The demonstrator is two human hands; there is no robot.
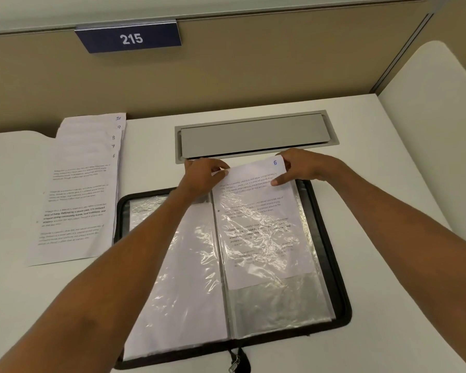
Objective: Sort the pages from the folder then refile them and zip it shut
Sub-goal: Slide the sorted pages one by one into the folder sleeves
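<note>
A black zip folder [336, 267] lies open on the white desk, its clear plastic sleeves spread left and right. A printed page numbered 5 [256, 181] sits partway inside the right-hand sleeve [277, 300], its top sticking out past the folder's far edge. My left hand [203, 175] pinches the page's top left corner. My right hand [297, 166] pinches its top right corner, thumb on the sheet's face. To the left lies a fanned stack of pages [78, 189] numbered 6 to 10. The zip pull [233, 366] hangs at the folder's near edge.
A grey cable hatch [253, 135] is set into the desk just beyond the hands. A beige partition carries a blue plate reading 215 [131, 39]. A white side panel [436, 109] rises at the right.
</note>
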